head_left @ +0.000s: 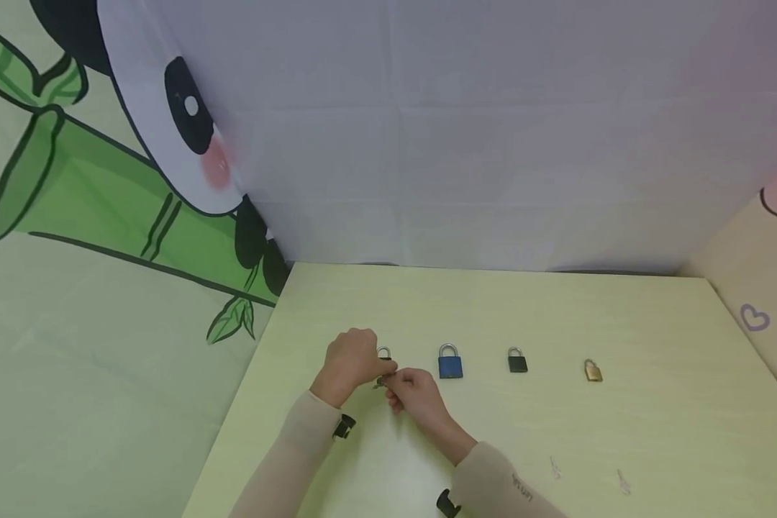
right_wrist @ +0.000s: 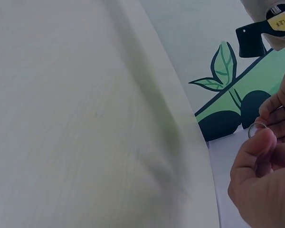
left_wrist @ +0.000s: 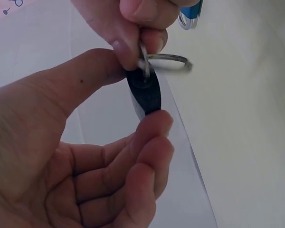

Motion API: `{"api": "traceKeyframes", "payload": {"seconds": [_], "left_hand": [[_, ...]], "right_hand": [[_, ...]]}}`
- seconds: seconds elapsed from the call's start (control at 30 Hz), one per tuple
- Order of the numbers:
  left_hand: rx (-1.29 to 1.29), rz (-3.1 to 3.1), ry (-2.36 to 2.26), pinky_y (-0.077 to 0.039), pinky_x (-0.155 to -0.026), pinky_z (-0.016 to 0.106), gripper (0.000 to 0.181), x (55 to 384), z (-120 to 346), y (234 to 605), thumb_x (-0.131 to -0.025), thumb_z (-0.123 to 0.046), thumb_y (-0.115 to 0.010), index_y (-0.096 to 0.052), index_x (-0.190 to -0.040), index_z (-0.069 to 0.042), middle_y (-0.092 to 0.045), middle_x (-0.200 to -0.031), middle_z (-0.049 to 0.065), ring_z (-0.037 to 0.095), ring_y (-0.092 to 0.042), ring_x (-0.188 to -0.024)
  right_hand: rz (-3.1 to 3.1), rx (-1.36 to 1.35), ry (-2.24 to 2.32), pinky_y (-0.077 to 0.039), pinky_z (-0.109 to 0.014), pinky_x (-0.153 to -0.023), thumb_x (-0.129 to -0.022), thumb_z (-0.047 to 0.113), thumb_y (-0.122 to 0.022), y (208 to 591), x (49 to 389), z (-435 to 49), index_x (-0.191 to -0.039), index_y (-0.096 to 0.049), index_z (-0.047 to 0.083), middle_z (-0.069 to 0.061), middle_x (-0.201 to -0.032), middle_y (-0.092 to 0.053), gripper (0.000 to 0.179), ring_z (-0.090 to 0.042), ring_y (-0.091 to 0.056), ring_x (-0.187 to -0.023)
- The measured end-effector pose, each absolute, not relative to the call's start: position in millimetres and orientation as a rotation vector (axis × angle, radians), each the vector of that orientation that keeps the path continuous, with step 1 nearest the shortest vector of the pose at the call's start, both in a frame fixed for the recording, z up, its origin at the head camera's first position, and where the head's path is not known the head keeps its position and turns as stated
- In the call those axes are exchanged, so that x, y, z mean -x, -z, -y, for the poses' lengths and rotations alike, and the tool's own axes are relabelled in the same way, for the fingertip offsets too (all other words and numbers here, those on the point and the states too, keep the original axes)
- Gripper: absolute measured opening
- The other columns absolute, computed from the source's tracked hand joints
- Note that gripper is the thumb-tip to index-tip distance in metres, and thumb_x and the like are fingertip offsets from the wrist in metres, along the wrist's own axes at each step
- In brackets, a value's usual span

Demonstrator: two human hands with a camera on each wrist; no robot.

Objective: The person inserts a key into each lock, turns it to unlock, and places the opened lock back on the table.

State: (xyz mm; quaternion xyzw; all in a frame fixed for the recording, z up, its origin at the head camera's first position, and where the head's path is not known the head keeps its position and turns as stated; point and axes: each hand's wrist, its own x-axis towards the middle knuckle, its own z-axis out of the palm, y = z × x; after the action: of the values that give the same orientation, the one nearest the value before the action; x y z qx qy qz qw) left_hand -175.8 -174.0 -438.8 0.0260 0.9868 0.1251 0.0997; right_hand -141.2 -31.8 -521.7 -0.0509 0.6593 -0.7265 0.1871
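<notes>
My left hand (head_left: 355, 360) grips a small black padlock (left_wrist: 145, 92) between thumb and fingers. Its silver shackle shows beyond the hand in the head view. With thumb and finger, my right hand (head_left: 419, 399) pinches a small metal key (left_wrist: 143, 50) at the padlock's bottom face. A metal ring (left_wrist: 171, 61) hangs from the key; the same ring appears by my right fingertips (right_wrist: 263, 137) in the right wrist view. How deep the key sits in the keyhole I cannot tell. To the right of my hands stands a blue padlock (head_left: 450, 366) lying flat.
Further right on the pale table (head_left: 492, 309) lie another black padlock (head_left: 517, 363) and a brass padlock (head_left: 593, 372). Two small keys, a left one (head_left: 555, 467) and a right one (head_left: 624, 483), lie nearer the front. A printed cloth backdrop (head_left: 460, 165) rises behind the table.
</notes>
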Motion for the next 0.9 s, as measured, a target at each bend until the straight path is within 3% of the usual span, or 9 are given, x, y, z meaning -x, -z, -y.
{"api": "traceKeyframes", "payload": {"seconds": [0.2, 0.33, 0.6, 0.9], "left_hand": [[-0.047, -2.924, -0.366, -0.028, -0.043, 0.027, 0.046, 176, 175, 438, -0.079, -0.041, -0.078, -0.046, -0.059, -0.014, -0.036, -0.054, -0.004, 0.012, -0.036, -0.048], [-0.051, -2.925, -0.407, -0.027, -0.042, 0.027, 0.044, 174, 176, 437, -0.078, -0.037, -0.077, -0.045, -0.058, -0.014, -0.035, -0.053, -0.005, 0.012, -0.035, -0.048], [-0.092, -2.962, -0.473, -0.023, -0.041, 0.026, 0.042, 170, 177, 436, -0.076, -0.027, -0.073, -0.040, -0.053, -0.016, -0.029, -0.050, -0.007, 0.010, -0.029, -0.046], [-0.103, -2.952, -0.505, -0.029, -0.042, 0.026, 0.035, 168, 178, 435, -0.077, -0.028, -0.075, -0.050, -0.058, -0.012, -0.040, -0.053, -0.003, 0.011, -0.036, -0.046]], "right_hand": [[-1.802, 0.116, 2.100, -0.049, -0.023, -0.055, -0.097, 0.019, -0.066, 525, 137, 37, -0.092, -0.068, -0.011, -0.011, -0.077, -0.066, 0.030, -0.011, -0.056, -0.061], [-1.678, 0.093, 2.154, -0.046, -0.022, -0.055, -0.099, 0.014, -0.062, 527, 136, 39, -0.091, -0.064, -0.013, -0.006, -0.075, -0.062, 0.028, -0.010, -0.054, -0.061], [-1.390, 0.056, 2.258, -0.042, -0.024, -0.062, -0.103, 0.008, -0.054, 526, 133, 45, -0.084, -0.062, 0.003, -0.004, -0.080, -0.058, 0.021, -0.012, -0.050, -0.068], [-1.273, 0.027, 2.269, -0.041, -0.024, -0.065, -0.104, 0.008, -0.051, 528, 132, 46, -0.092, -0.061, 0.002, -0.005, -0.085, -0.058, 0.017, -0.013, -0.051, -0.073]]}}
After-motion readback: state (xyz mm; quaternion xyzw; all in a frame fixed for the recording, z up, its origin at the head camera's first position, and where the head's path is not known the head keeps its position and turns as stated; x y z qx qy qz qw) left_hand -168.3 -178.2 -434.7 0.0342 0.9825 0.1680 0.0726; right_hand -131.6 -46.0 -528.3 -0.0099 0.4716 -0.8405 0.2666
